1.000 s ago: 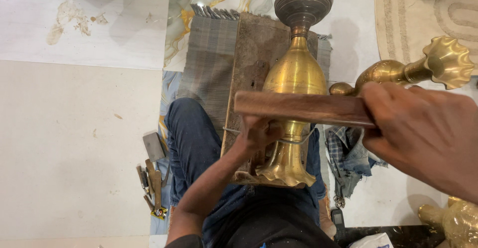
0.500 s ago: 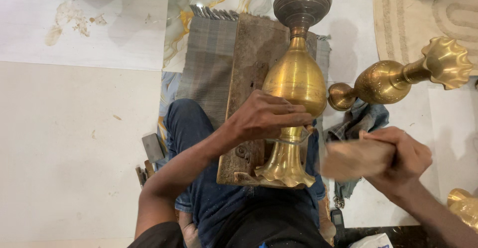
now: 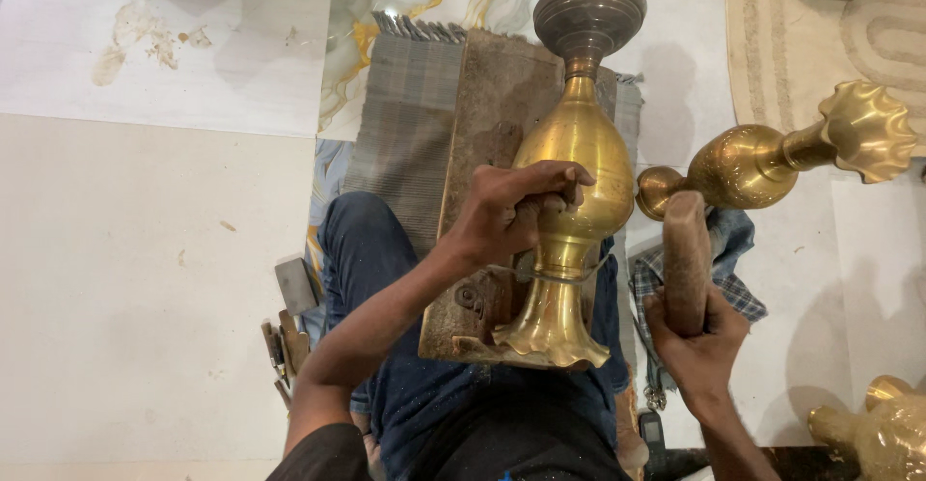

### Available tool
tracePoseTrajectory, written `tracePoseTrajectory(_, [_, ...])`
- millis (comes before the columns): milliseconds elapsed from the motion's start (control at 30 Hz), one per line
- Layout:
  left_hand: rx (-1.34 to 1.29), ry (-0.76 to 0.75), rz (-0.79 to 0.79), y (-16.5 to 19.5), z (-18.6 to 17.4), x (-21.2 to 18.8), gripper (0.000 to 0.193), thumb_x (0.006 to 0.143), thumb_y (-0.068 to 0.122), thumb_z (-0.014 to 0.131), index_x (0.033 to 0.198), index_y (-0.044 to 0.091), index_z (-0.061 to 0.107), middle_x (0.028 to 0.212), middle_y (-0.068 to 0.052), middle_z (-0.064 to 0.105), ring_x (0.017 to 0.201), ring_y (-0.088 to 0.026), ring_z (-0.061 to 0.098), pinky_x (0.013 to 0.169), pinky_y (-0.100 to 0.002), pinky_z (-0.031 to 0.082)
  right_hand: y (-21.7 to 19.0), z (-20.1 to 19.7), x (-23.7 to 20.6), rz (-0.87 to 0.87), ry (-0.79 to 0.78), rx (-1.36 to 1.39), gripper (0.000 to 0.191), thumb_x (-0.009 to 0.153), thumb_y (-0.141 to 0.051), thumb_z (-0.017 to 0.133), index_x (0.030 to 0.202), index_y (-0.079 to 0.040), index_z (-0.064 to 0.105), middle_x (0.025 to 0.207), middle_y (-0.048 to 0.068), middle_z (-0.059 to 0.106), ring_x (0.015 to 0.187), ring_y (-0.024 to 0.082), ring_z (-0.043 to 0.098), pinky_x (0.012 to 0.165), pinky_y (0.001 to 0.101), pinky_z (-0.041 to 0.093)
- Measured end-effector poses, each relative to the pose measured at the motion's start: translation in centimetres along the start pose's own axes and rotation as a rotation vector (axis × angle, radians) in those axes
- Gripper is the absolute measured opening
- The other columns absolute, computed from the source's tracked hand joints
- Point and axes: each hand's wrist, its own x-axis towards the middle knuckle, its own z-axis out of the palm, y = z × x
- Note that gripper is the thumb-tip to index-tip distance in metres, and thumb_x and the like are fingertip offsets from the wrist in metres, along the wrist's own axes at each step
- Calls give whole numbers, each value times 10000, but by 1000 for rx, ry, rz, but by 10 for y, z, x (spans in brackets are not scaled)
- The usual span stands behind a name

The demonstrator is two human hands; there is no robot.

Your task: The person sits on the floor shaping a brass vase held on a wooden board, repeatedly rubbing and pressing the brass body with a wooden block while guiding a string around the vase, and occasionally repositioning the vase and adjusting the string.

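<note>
Pale floor tiles [image 3: 135, 298], some stained and one marbled with yellow veins, spread around a seated person whose blue-trousered legs run under the work. On the lap and floor lies a worn wooden board [image 3: 487, 153] over a grey woven mat [image 3: 405, 124], and on the board rests a tall brass vase [image 3: 574, 167], lying with its long axis running near to far: the flared, scalloped foot sits nearest the body and the dark round top points to the far side. The left hand [image 3: 511, 213] is wrapped around the narrow neck just below the bulging belly, its grip closed on the vase and pinning it to the board. The right hand [image 3: 699, 341] is to the right of the vase and slightly nearer, its grip closed around the lower end of a wooden mallet [image 3: 685, 254], which stands almost parallel to the vase with its head pointing away from the body. The mallet is apart from the vase, level with its neck, so the vase lies to the left of that hand. Farther right lies a second brass vase [image 3: 772, 158] on its side, above a blue checked cloth [image 3: 728, 269]. Small metal tools [image 3: 285, 331] sit on the floor to the left of the legs.
</note>
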Motion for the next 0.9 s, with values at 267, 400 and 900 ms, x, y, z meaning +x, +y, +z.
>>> tracePoseTrajectory(267, [267, -136, 126, -2, -6, 3, 537, 827, 35, 812, 1322, 169, 651, 996, -29, 796, 829, -158, 786, 730, -310, 657, -19, -9, 29, 83, -166, 1, 287, 786, -86, 846, 1014, 21, 707, 783, 49, 689, 677, 87, 612, 586, 265, 508])
tracePoseTrajectory(400, [317, -201, 160, -3, -10, 5, 605, 779, 77, 848, 1331, 201, 635, 984, -8, 786, 832, -167, 786, 703, -325, 642, -54, -27, 52, -72, -196, 42, 287, 794, -89, 849, 1026, 11, 713, 805, 29, 694, 688, 82, 639, 605, 258, 539])
tracePoseTrajectory(900, [413, 14, 142, -36, 16, -26, 262, 792, -25, 604, 984, 95, 736, 675, -11, 672, 542, -115, 621, 472, -281, 540, -147, -64, 116, -374, -403, -669, 369, 687, -161, 791, 982, -41, 607, 701, 92, 633, 596, 220, 653, 581, 360, 518])
